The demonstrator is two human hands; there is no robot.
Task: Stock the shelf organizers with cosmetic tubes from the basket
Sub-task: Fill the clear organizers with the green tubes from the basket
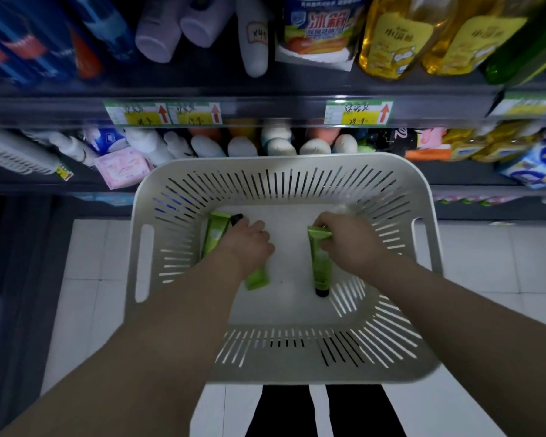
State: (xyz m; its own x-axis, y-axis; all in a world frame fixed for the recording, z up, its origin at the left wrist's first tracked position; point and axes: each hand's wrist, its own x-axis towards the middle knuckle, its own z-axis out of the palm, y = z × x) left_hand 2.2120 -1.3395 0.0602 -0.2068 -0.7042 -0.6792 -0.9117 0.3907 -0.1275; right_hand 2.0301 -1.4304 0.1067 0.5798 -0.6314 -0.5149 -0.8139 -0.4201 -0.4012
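Green plastic cosmetic tubes with black caps [321, 272] are lying inside the pale grey slotted plastic basket [297, 162], and we are seeing three of them. Our right hand [347, 241] is pinching the flat crimped end of the right tube [319, 263], whose cap is pointing toward us. Our left hand [249, 241] is curling its fingers round the middle tube [257, 280], with the cap sticking out beyond the knuckles. The third tube [213, 238] is lying just beside it, near the basket's left wall, with no hand on it. We cannot tell what the basket is resting on. White floor tiles [89, 247] are showing around it, and beyond it dark shelves are carrying green-and-yellow price tags [358, 112], white bottles [278, 143] and yellow liquid bottles [388, 36].
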